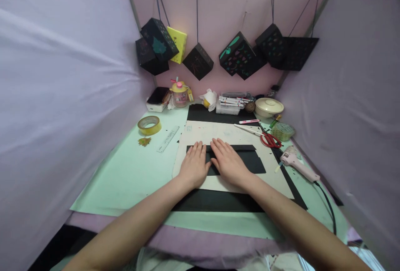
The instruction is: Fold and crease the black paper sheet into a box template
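A piece of black card lies on a white sheet, its far edge folded over in a narrow strip. My left hand rests flat on its left part, fingers stretched toward the fold. Beside it, my right hand also presses flat on the card, the thumbs of both hands nearly meeting. Both hands are open, and part of the card is hidden beneath them. Under the card are the white sheet and a larger black sheet.
On the right lie red-handled scissors, a pink cutter and a corded glue gun. To the left are a tape roll, a ruler and a leaf. Black boxes hang behind.
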`<state>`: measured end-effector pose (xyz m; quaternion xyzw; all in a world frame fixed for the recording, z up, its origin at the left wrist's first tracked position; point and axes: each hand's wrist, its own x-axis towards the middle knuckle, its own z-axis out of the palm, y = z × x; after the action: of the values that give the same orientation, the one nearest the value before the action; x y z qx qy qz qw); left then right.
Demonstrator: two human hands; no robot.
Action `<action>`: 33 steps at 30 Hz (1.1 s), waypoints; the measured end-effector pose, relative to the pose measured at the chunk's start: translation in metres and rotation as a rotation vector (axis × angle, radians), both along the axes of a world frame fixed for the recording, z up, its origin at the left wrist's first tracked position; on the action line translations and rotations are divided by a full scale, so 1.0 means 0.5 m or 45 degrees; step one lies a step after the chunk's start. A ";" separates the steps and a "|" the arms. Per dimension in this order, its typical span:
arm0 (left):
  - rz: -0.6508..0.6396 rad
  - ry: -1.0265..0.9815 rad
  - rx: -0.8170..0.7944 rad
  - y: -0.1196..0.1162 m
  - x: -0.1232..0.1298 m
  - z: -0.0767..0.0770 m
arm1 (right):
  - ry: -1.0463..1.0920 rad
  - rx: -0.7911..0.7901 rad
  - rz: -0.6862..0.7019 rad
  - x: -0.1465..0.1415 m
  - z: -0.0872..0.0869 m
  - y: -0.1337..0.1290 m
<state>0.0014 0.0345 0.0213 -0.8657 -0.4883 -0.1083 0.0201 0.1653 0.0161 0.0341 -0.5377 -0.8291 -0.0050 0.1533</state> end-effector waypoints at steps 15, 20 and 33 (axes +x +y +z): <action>-0.028 0.005 -0.065 0.005 -0.010 -0.013 | 0.018 -0.229 -0.211 0.038 -0.040 0.002; 0.003 0.032 -0.122 0.004 -0.009 -0.008 | -0.029 -0.256 -0.419 0.110 -0.050 -0.010; 0.041 0.077 -0.211 0.001 -0.006 0.003 | -0.072 -0.307 -0.665 0.195 -0.061 -0.022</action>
<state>-0.0018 0.0349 0.0226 -0.8592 -0.5088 -0.0410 -0.0352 0.2628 0.0050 0.0038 -0.7470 -0.6611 0.0392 0.0585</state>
